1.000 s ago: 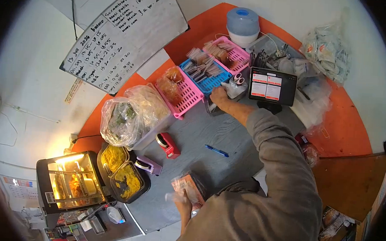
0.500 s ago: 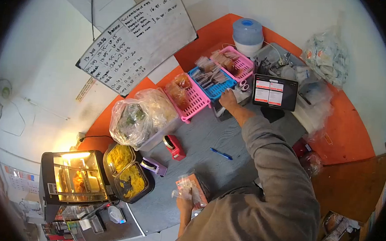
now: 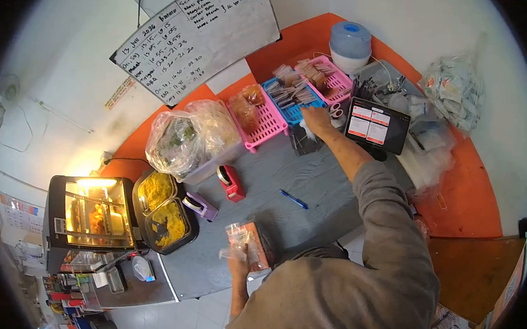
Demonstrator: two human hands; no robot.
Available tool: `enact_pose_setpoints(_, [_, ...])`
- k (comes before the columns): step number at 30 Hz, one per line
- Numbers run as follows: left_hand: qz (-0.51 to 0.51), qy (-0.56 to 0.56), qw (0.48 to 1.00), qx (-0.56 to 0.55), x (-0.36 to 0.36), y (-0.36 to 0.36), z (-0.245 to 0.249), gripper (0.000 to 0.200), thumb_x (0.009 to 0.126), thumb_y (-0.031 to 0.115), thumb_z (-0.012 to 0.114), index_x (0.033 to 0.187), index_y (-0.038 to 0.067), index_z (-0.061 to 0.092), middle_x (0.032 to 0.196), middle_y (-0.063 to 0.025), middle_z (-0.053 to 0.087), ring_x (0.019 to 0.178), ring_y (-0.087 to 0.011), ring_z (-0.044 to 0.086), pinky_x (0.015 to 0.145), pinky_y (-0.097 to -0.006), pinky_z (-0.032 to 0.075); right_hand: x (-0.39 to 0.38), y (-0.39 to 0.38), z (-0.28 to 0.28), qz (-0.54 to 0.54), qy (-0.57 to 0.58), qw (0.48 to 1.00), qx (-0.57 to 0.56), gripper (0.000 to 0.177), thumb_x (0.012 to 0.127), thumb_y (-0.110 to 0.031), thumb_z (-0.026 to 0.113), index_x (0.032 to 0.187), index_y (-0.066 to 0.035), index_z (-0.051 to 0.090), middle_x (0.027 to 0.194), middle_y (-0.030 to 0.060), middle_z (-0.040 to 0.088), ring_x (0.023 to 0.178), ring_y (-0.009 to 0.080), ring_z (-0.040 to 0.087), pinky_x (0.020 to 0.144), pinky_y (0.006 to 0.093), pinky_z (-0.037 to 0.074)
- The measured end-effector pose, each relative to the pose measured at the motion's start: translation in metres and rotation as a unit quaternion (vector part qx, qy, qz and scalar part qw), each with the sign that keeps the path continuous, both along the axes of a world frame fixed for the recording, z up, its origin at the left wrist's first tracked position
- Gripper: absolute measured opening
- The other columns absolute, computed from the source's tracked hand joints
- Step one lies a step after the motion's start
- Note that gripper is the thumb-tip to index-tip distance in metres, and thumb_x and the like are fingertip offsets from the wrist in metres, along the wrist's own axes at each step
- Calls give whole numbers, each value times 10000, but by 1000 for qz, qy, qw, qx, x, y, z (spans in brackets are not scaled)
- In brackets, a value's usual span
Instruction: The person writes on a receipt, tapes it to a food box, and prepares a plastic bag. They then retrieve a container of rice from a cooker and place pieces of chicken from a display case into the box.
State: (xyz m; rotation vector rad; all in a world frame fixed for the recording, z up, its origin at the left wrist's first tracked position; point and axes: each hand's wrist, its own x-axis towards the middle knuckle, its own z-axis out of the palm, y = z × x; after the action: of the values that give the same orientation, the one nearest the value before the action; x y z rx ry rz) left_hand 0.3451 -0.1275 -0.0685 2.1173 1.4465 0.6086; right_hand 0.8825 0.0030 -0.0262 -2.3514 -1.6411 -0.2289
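At the front edge of the counter, my left hand (image 3: 238, 263) is closed on a crumpled clear plastic bag (image 3: 236, 237). The bag lies against a box with an orange-brown top (image 3: 254, 242). My right hand (image 3: 317, 121) is stretched out to the far side, its fingers curled over a small dark container (image 3: 304, 143). Whatever those fingers grip, if anything, is hidden. Just beyond them is a blue basket (image 3: 294, 113) of slim wrapped packets. White-handled scissors (image 3: 336, 111) lie to the right of that hand.
Two pink baskets (image 3: 265, 132) flank the blue one. A tablet (image 3: 377, 127) stands at the right. Bagged food (image 3: 178, 142), a red tape dispenser (image 3: 231, 184), a purple dispenser (image 3: 201, 207), a blue pen (image 3: 293, 199), yellow food trays (image 3: 164, 213) and a lit warmer (image 3: 94, 215) occupy the left and middle.
The camera view has shifted, so the counter items sit differently in the picture. My right hand remains by the blue basket, and my left hand still holds the plastic bag at the box.
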Motion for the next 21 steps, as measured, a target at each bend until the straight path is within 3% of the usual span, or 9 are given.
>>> enact_pose_setpoints(2, [9, -14, 1000, 0, 2, -2, 1, 385, 955, 344, 567, 1085, -17, 594, 1010, -254, 625, 928, -443, 591, 785, -481, 460, 3, -11, 4, -19, 101, 993, 53, 118, 867, -161, 542, 902, -79, 618, 817, 170, 682, 764, 387, 674, 677, 503, 523])
enact_pose_setpoints(4, [-11, -3, 1000, 12, -1, -4, -4, 373, 957, 323, 569, 1084, -27, 594, 1014, -259, 619, 935, -435, 584, 802, -480, 453, 2, -19, 6, -55, 125, 988, 72, 134, 888, -157, 541, 950, -87, 637, 859, 176, 679, 807, 381, 663, 714, 490, 522])
enact_pose_setpoints(6, [11, -24, 999, -32, 9, -4, 12, 373, 959, 309, 568, 1085, -41, 593, 1020, -261, 617, 950, -435, 581, 815, -476, 449, -1, -31, 6, -66, 196, 928, 309, 155, 903, -141, 557, 1005, -73, 651, 917, 162, 683, 871, 360, 657, 742, 471, 513])
enact_pose_setpoints(10, [-28, -25, 999, -9, -9, 2, -12, 374, 959, 297, 573, 1089, -53, 590, 1038, -258, 616, 973, -433, 580, 833, -469, 447, -15, -97, -18, -91, 255, 874, 403, 344, 909, -67, 558, 1253, -86, 560, 1012, 161, 665, 912, 352, 648, 772, 451, 505])
enact_pose_setpoints(12, [-25, -23, 999, 29, -15, 2, -26, 406, 972, 337, 556, 1120, -39, 592, 1031, -232, 642, 937, -367, 616, 824, -439, 465, -26, -145, -45, -152, 230, 898, 343, 582, 913, -39, 531, 1457, -154, 359, 1058, 177, 649, 920, 371, 647, 775, 452, 512])
enact_pose_setpoints(13, [-24, -25, 999, 27, -11, 1, -24, 406, 972, 337, 556, 1120, -39, 592, 1031, -232, 642, 937, -367, 616, 824, -439, 465, -29, -162, -54, -152, 229, 899, 341, 582, 913, -39, 531, 1457, -154, 359, 1058, 177, 649, 920, 371, 647, 775, 452, 512])
enact_pose_setpoints(15, [6, -82, 996, -34, 0, -4, -8, 381, 965, 290, 574, 1128, -54, 582, 1072, -254, 620, 977, -420, 585, 852, -463, 448, -31, -188, -67, -227, 240, 935, 128, 756, 905, -20, 521, 1536, -224, 159, 1094, 196, 638, 925, 402, 642, 773, 471, 519])
enact_pose_setpoints(18, [-33, -26, 999, -11, 0, -1, 1, 383, 968, 293, 570, 1142, -47, 580, 1098, -249, 619, 990, -400, 593, 859, -448, 453, -16, -197, -72, -253, 271, 927, 54, 836, 896, -17, 532, 1543, -266, 65, 1121, 208, 628, 941, 416, 637, 789, 503, 516])
enact_pose_setpoints(21, [-14, -65, 996, -56, 6, -2, 11, 371, 967, 288, 572, 1141, -39, 582, 1095, -238, 621, 993, -365, 601, 850, -429, 459, -8, -201, -63, -263, 281, 923, -17, 848, 896, -19, 531, 1541, -278, 45, 1128, 207, 625, 929, 414, 639, 785, 520, 514])
